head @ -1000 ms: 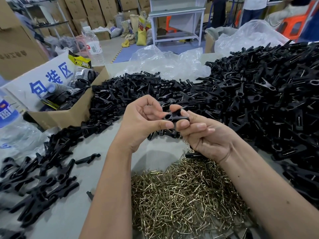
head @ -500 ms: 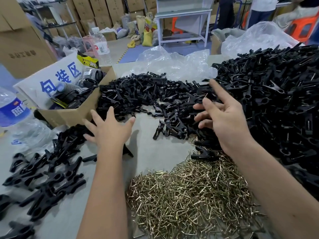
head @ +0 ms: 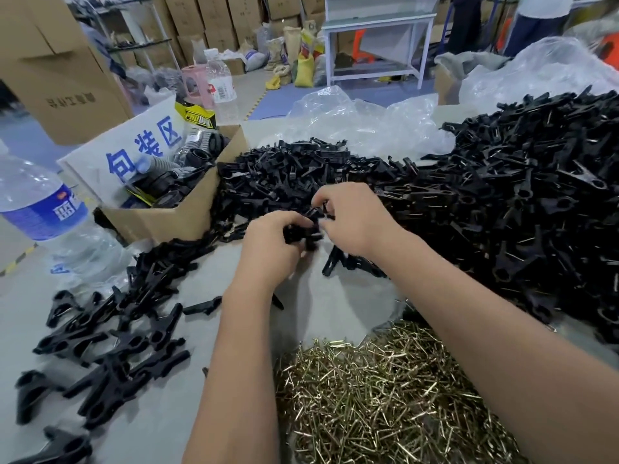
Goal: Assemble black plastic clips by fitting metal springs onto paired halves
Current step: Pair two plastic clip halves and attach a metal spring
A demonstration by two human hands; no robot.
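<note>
My left hand (head: 273,244) and my right hand (head: 355,219) meet over the near edge of a wide pile of loose black clip halves (head: 485,209). Both hands have curled fingers around black clip halves (head: 303,229) held between them; the picture is blurred there. A heap of brass-coloured metal springs (head: 378,393) lies on the table in front of me, partly under my right forearm. Assembled black clips (head: 110,336) lie scattered at the left.
An open cardboard box (head: 187,212) with a white sign and dark parts stands at the left rear. A water bottle (head: 37,202) lies at the far left. Clear plastic bags (head: 368,125) sit behind the pile. Cartons, a white table and people fill the background.
Half a second ago both hands were spread open, the left at the assembled clips and the right on the pile. Now they have come together at the pile's edge and hold clip halves.
</note>
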